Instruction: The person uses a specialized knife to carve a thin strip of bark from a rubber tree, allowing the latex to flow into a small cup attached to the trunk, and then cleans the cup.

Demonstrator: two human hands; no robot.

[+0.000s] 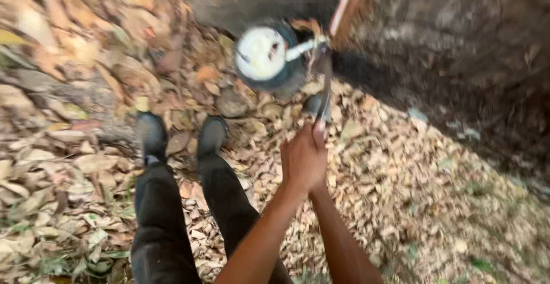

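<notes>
Both hands, left (298, 164) and right (317, 157), clasped together in one grip on handle of long dark tool (324, 89). Tool blade raised against tree trunk (435, 38), just right of dark cup (268, 55) with white contents. Dry leaves (69, 89) underfoot; picture blurred.

Head view, steeply downward, near ground

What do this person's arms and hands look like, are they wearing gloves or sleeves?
No gloves and no sleeves in view: both forearms are bare up to the frame's lower edge. The left hand and right hand show no rings, watch or bands that the blurred picture lets me make out.
</notes>
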